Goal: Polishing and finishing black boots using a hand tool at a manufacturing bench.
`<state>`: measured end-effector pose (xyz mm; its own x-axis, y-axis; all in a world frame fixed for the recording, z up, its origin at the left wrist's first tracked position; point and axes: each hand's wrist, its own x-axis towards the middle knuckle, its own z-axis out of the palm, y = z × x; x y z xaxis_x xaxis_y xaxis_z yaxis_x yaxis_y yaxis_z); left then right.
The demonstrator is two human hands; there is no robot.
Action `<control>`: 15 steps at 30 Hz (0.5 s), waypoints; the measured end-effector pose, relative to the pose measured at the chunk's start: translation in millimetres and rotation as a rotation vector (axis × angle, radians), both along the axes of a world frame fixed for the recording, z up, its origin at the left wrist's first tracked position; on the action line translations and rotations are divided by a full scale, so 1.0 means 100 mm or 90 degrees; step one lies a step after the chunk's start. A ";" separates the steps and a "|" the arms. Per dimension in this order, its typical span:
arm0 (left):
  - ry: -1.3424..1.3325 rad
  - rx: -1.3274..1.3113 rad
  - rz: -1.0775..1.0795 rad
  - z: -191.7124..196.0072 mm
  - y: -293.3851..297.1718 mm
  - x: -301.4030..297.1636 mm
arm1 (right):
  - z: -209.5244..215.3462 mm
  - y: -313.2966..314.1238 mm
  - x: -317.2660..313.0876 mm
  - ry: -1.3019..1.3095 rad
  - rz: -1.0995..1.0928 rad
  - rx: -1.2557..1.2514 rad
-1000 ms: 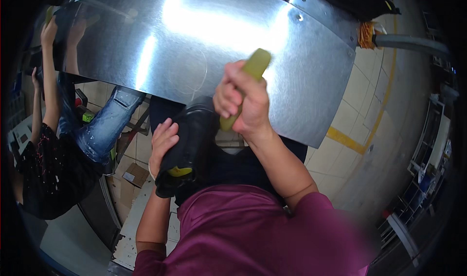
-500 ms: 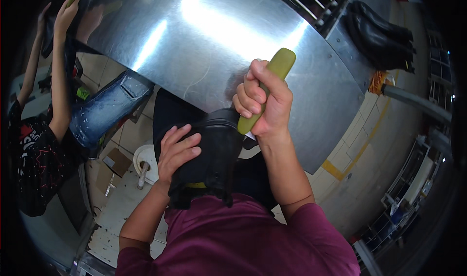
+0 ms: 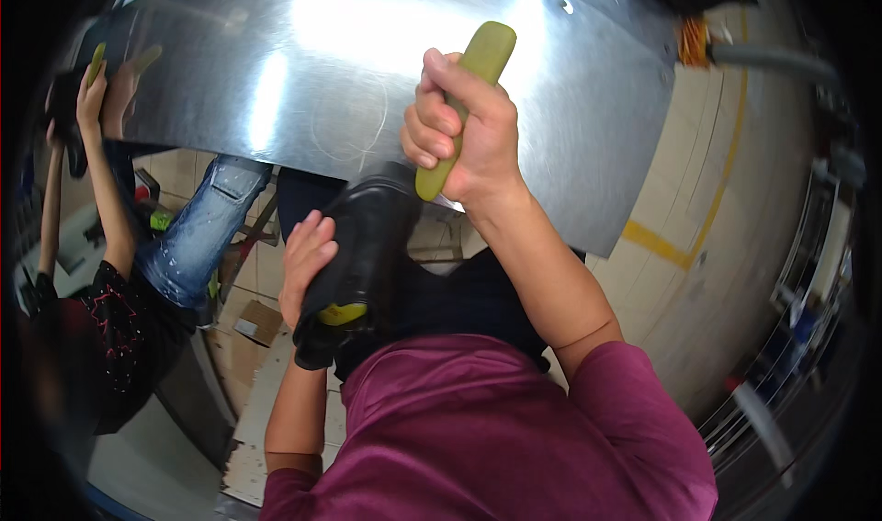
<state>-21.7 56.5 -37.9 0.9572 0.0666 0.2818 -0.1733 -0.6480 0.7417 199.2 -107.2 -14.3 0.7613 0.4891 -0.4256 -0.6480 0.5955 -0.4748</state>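
Note:
A black boot (image 3: 363,236) lies tilted in front of me by the table's near edge, its opening toward me and a yellow patch (image 3: 343,314) showing inside. My left hand (image 3: 309,250) holds it from the left side, fingers over the upper, thumb hidden. In a fist, my right hand (image 3: 469,126) grips a flat olive-green bar with rounded ends (image 3: 489,52), like a tool handle. Its lower end is beside the boot's far end. A small pale, shiny bit shows under that fist; whether it belongs to the bar I cannot tell.
A shiny metal table (image 3: 588,153) spans the far side. On the left a co-worker (image 3: 119,337) holds a similar green bar (image 3: 96,62) and a dark object. A grey pipe with orange wrapping (image 3: 694,43) is at the far right. A cardboard box (image 3: 258,322) lies low on the left.
The view has shifted, and the boots at the far right have mostly left it. My boot has turned, its opening swinging left and showing more yellow. Both hands keep their holds.

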 end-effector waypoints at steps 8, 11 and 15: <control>0.012 0.033 0.038 0.20 -0.31 -0.06 | 0.10 -0.33 -0.28 0.019 -0.044 0.078; 0.030 0.051 0.035 0.21 -0.27 -0.08 | 0.09 -0.28 -0.28 0.000 -0.051 0.076; -0.018 0.031 0.045 0.12 -0.27 -0.08 | 0.22 -0.17 -0.41 -0.076 -0.110 0.008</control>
